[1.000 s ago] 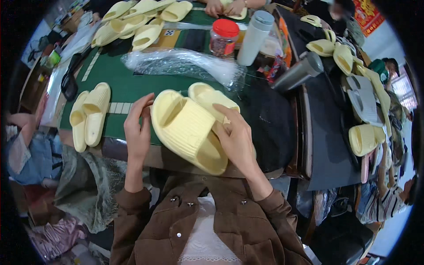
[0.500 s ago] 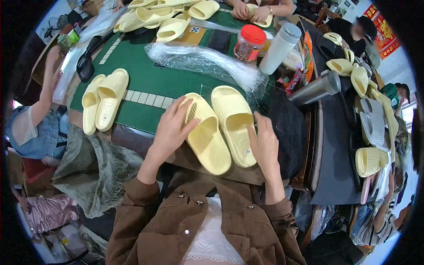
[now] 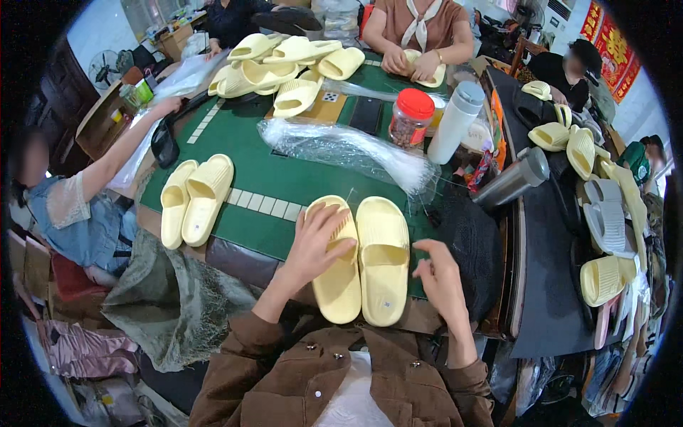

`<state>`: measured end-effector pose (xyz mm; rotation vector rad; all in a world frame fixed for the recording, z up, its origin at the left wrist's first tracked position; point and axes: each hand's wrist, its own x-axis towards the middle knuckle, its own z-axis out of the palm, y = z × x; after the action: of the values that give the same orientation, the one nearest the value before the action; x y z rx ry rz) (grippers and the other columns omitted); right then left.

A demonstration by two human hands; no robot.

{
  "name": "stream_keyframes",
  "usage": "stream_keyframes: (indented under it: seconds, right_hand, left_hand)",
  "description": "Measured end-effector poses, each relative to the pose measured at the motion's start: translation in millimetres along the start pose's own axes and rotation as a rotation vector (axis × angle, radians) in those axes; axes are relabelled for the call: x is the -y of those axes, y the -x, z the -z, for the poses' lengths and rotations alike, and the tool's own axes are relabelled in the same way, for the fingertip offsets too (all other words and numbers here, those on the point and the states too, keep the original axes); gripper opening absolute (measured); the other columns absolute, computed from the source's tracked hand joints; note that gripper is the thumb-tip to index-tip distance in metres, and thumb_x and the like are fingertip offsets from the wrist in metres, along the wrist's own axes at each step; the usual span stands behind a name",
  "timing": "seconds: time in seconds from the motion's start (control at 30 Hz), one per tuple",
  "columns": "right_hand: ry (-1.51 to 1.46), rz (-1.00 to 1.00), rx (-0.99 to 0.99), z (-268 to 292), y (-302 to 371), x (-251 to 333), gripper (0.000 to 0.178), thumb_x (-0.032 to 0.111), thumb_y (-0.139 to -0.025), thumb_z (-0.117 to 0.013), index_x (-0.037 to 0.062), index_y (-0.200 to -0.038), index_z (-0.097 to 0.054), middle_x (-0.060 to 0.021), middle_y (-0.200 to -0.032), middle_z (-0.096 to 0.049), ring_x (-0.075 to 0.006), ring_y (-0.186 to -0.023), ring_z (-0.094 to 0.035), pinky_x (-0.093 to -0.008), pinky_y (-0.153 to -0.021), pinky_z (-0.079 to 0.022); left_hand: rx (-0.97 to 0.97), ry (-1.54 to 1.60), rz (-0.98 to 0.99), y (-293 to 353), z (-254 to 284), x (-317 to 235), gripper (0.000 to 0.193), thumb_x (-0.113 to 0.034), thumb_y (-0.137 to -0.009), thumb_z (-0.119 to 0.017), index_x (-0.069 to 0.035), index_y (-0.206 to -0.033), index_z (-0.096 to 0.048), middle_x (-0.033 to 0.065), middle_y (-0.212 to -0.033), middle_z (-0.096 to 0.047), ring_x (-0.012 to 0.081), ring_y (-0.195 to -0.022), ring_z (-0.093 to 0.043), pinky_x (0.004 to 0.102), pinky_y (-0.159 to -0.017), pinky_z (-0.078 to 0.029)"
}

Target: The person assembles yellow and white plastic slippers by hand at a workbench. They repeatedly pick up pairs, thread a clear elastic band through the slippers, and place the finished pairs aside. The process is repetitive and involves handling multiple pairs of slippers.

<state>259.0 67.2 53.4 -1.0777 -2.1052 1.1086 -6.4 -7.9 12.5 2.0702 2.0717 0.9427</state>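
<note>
Two pale yellow slide slippers lie side by side at the table's near edge, toes pointing away from me. Across the ribbed strap of the left slipper (image 3: pixel 340 292) rests my left hand (image 3: pixel 316 245), fingers spread and thumb out to the side, not closed round it. The right slipper (image 3: pixel 384 274) has a small label on its insole by the heel. Just right of it, with a gap between, my right hand (image 3: pixel 441 277) hovers with bent fingers apart and nothing in them. Another yellow pair (image 3: pixel 206 203) lies farther left.
A plastic-wrapped bundle of white strands (image 3: pixel 348 153) lies beyond the slippers. Farther off are a slipper heap (image 3: pixel 284 67), a red-lidded jar (image 3: pixel 411 117), a white bottle (image 3: pixel 455 121) and a steel tumbler (image 3: pixel 512 178). Co-workers sit left and opposite; one opposite handles a slipper (image 3: pixel 430 75).
My right hand has come off the right slipper. The two slippers, angled before, now lie straighter and side by side. My left hand has moved further over the strap. The whole view has shifted.
</note>
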Motion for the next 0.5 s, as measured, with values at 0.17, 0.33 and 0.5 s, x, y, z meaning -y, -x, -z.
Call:
stream_keyframes:
  seconds: [0.17,0.33,0.5]
  right_hand:
    - [-0.273,0.204,-0.239,20.6,-17.6,16.6,0.037,-0.022,-0.082,-0.046,-0.0033,-0.112,-0.055,-0.0149,-0.130,-0.050,-0.0203,-0.103,-0.065,-0.0305,-0.091,-0.052]
    - [-0.241,0.567,-0.412,59.8,-26.3,91.4,0.021,-0.014,-0.089,-0.047,-0.0040,-0.101,-0.061,-0.0175,-0.119,-0.058,-0.0232,-0.101,-0.065,-0.0324,-0.091,-0.051]
    - [-0.533,0.940,-0.606,89.1,-19.9,131.4,0.018,-0.002,-0.095,-0.049,-0.0035,-0.109,-0.060,-0.0249,-0.125,-0.055,-0.0234,-0.104,-0.063,-0.0340,-0.096,-0.052]
  left_hand:
    - [-0.011,-0.015,-0.065,-16.0,-3.6,-17.8,0.055,-0.038,-0.088,-0.067,-0.011,-0.134,-0.053,0.0140,-0.137,-0.049,0.0328,-0.130,-0.042,0.0507,-0.111,-0.027]
    - [0.027,-0.090,-0.119,-17.0,-13.6,-26.0,0.052,-0.037,-0.086,-0.067,-0.013,-0.131,-0.055,0.0088,-0.130,-0.056,0.0344,-0.124,-0.047,0.0485,-0.106,-0.033]
    - [-0.012,-0.094,-0.156,-13.1,-12.8,-28.6,0.054,-0.040,-0.085,-0.068,-0.013,-0.131,-0.056,0.0087,-0.127,-0.057,0.0335,-0.121,-0.047,0.0477,-0.103,-0.035]
